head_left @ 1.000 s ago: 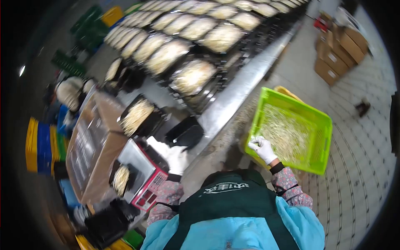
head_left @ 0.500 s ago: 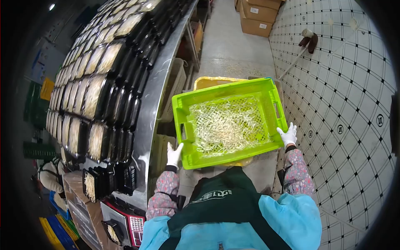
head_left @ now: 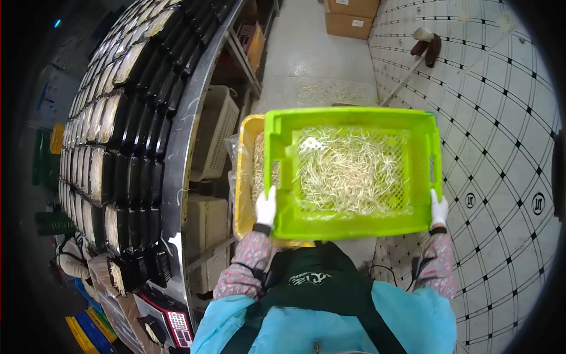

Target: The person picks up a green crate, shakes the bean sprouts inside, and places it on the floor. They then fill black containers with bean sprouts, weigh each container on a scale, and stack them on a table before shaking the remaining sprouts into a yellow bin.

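Observation:
A bright green plastic crate (head_left: 359, 231) with a perforated base is held up in front of me. Pale, thin strands that look like bean sprouts (head_left: 348, 171) lie scattered over its base. My white-gloved left hand (head_left: 266, 207) grips the crate's near left corner, fingers closed on the wall. On the opposite side, my gloved right hand (head_left: 438, 209) holds the right wall below its handle slot. Beneath and to the left, a yellow crate (head_left: 240, 200) shows partly, with similar pale contents; the green crate covers the rest of it.
Stacked black trays (head_left: 127, 177) of pale food fill the metal table (head_left: 177, 159) on my left. Below it stand a white basket (head_left: 217, 135) and pale bins. A red scale (head_left: 174, 321) is at lower left. Cardboard boxes (head_left: 351, 23) and a long-handled tool (head_left: 407, 76) lie ahead.
Both hands have moved the green crate to the right and turned it from a tilt to nearly square. More of the yellow crate now shows at its left.

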The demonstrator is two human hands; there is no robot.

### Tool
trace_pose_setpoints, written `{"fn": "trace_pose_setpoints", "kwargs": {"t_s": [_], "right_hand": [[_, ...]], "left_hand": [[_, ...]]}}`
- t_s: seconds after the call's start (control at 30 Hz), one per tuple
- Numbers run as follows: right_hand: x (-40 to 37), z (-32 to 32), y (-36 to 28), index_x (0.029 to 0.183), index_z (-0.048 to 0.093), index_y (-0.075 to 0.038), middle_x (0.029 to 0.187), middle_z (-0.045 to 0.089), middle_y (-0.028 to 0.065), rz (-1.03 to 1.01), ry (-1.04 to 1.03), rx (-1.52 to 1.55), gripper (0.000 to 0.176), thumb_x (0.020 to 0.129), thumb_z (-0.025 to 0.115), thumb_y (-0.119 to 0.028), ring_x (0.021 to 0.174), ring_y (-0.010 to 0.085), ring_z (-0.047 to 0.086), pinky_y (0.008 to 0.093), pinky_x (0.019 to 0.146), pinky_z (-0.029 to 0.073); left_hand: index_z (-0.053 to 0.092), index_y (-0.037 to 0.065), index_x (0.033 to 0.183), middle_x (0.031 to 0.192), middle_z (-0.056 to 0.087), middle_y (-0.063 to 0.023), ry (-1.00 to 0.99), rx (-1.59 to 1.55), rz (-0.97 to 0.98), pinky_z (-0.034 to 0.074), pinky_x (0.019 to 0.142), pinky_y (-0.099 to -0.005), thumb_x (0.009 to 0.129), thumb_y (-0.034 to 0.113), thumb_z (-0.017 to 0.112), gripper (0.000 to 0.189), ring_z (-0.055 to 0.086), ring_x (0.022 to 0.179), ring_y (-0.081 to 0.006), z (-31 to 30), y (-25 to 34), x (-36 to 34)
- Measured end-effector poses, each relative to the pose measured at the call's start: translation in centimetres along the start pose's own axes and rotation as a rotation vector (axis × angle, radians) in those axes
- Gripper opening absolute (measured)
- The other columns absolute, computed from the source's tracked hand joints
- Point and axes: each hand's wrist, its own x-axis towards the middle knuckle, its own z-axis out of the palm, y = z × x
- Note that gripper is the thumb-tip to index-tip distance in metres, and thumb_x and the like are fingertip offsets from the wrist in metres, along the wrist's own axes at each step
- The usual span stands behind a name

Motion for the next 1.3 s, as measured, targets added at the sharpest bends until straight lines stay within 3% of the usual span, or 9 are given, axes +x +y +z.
{"fn": "trace_pose_setpoints", "kwargs": {"t_s": [0.07,0.2,0.27,0.47,0.67,0.87,1.0,1.13,1.3], "right_hand": [[-6.0,0.6,-3.2,0.102,0.07,-0.006,0.092,0.07,0.0159,0.055,-0.022,-0.33,0.049,0.084,0.067,-0.051,0.084,0.0303,0.068,0.0402,0.077,0.051],[-7.1,8.4,-8.6,0.102,0.066,-0.006,0.093,0.069,0.0172,-0.189,-0.154,-0.092,0.051,0.082,0.066,-0.053,0.089,0.0362,0.065,0.0413,0.079,0.05],[-1.5,8.4,-12.0,0.101,0.065,-0.003,0.093,0.069,0.0183,-0.182,-0.148,-0.032,0.051,0.084,0.065,-0.051,0.086,0.0347,0.066,0.0405,0.077,0.049],[1.5,-1.3,-7.0,0.1,0.07,-0.005,0.083,0.072,0.011,-0.021,0.02,-0.085,0.045,0.087,0.064,-0.048,0.071,0.0241,0.068,0.0365,0.067,0.051],[-7.1,8.1,-9.8,0.1,0.068,-0.007,0.089,0.069,0.0152,-0.215,-0.147,-0.036,0.05,0.084,0.065,-0.053,0.085,0.0304,0.066,0.0393,0.077,0.049],[3.9,-3.2,-11.3,0.098,0.069,-0.001,0.078,0.07,0.0101,0.074,-0.019,-0.173,0.059,0.084,0.063,-0.057,0.061,0.0187,0.064,0.0335,0.057,0.048],[-6.2,1.6,-7.8,0.1,0.07,-0.003,0.086,0.071,0.0116,0.002,-0.069,-0.214,0.056,0.083,0.065,-0.056,0.074,0.0221,0.066,0.035,0.069,0.05],[-8.7,8.4,-9.9,0.09,0.068,-0.002,0.086,0.068,0.0086,-0.148,-0.111,0.118,0.046,0.084,0.069,-0.048,0.078,0.0176,0.061,0.0329,0.072,0.047],[1.4,-0.6,-8.7,0.091,0.07,0.001,0.076,0.069,0.0071,0.157,-0.027,0.152,0.059,0.087,0.06,-0.057,0.064,0.0166,0.066,0.0319,0.058,0.051]], "left_hand": [[0.066,-0.004,0.102,0.085,0.069,-0.0167,-0.049,-0.026,-0.054,0.05,0.067,-0.0368,0.094,0.042,0.058,0.048,0.064,0.075,-0.0234,-4.2,-4.2,-1.0],[0.066,-0.004,0.092,0.074,0.066,-0.0054,0.013,-0.206,-0.196,0.046,0.054,-0.0278,0.097,0.038,0.054,0.044,0.057,0.06,-0.0123,-13.6,-4.4,4.8],[0.065,-0.003,0.09,0.074,0.066,-0.0055,-0.003,-0.304,-0.206,0.045,0.053,-0.0284,0.097,0.039,0.055,0.044,0.055,0.059,-0.011,-11.3,3.7,6.6],[0.064,-0.005,0.102,0.079,0.066,-0.0189,0.053,-0.018,0.127,0.047,0.069,-0.0384,0.096,0.04,0.053,0.046,0.061,0.075,-0.0299,-1.8,2.9,-0.2],[0.067,-0.002,0.094,0.082,0.069,-0.0113,0.041,-0.323,-0.239,0.045,0.052,-0.0337,0.096,0.042,0.054,0.046,0.06,0.06,-0.0147,-14.8,-1.5,4.8],[0.064,-0.004,0.093,0.077,0.064,-0.023,-0.157,0.064,0.097,0.045,0.068,-0.0411,0.096,0.047,0.05,0.053,0.06,0.075,-0.036,-3.5,7.7,1.3],[0.065,-0.004,0.095,0.077,0.067,-0.0189,-0.144,0.008,-0.052,0.047,0.059,-0.0375,0.097,0.041,0.05,0.048,0.064,0.066,-0.0254,-10.3,-2.4,1.6],[0.067,-0.002,0.091,0.077,0.07,-0.0103,-0.094,-0.342,-0.154,0.046,0.055,-0.0373,0.098,0.038,0.051,0.044,0.063,0.062,-0.0157,-15.5,0.6,7.9],[0.067,-0.001,0.089,0.073,0.064,-0.0217,-0.119,0.022,0.182,0.046,0.059,-0.0429,0.096,0.04,0.053,0.044,0.06,0.064,-0.0395,-4.9,8.9,3.7]]}}
